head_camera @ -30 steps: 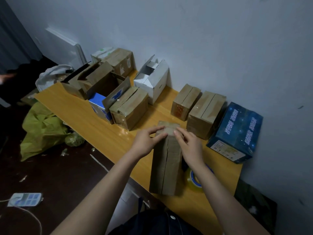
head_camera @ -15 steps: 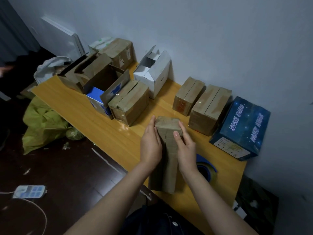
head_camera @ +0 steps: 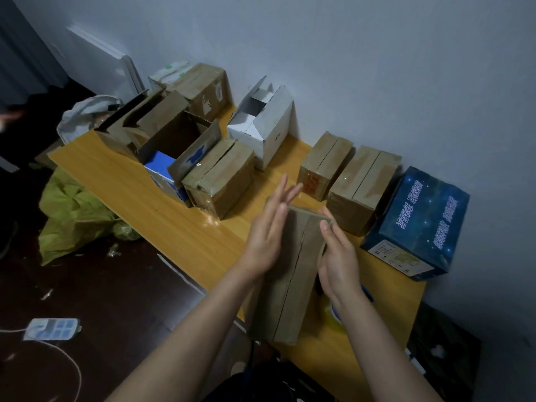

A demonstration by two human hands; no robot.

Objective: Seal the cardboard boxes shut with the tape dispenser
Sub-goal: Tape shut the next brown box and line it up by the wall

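While the straight-fingered left hand [head_camera: 265,237] and right hand [head_camera: 338,258] flank the six-o'clock box [head_camera: 291,281], its flaps could spring apart once pressure lifts.

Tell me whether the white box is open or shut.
Open: the white box has its flaps standing up, and its inside shows.

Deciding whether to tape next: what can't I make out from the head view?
All in the head view:
1. Tape dispenser: mostly hidden behind the right hand and forearm; only a blue edge shows.
2. Near box: dim light; tape over its centre seam cannot be told.
3. Left hand: fingertips motion-blurred.
4. Dark blue box: print too small to read.
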